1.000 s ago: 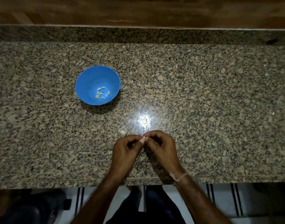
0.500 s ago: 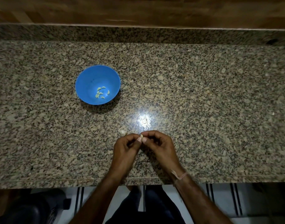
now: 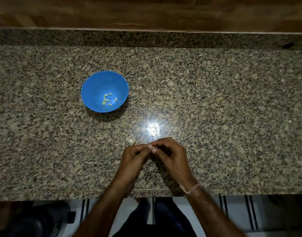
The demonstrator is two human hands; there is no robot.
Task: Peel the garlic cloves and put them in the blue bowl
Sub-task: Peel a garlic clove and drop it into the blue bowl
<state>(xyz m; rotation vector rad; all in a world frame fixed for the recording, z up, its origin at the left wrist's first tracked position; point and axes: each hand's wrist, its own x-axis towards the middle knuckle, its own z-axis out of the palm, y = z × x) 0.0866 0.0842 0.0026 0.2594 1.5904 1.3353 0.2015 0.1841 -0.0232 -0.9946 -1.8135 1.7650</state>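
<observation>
The blue bowl (image 3: pixel 95 86) stands on the granite counter at the left, with several peeled garlic cloves (image 3: pixel 109 100) lying in its bottom. A small whitish garlic piece (image 3: pixel 130 141) lies on the counter just beyond my left hand. My left hand (image 3: pixel 134 155) and my right hand (image 3: pixel 170 153) meet fingertip to fingertip near the counter's front edge. Together they pinch a small garlic clove (image 3: pixel 153 147), almost wholly hidden by the fingers.
The speckled granite counter (image 3: pixel 232 108) runs the full width, with a low granite backsplash and a wooden wall behind. A bright light glare (image 3: pixel 153 128) lies just beyond my hands. The counter's front edge (image 3: pixel 44 192) is close below my wrists.
My fingertips have closed tighter over the clove, which now shows less than before. Both hands shifted slightly, staying in about the same spot. The bowl has not moved.
</observation>
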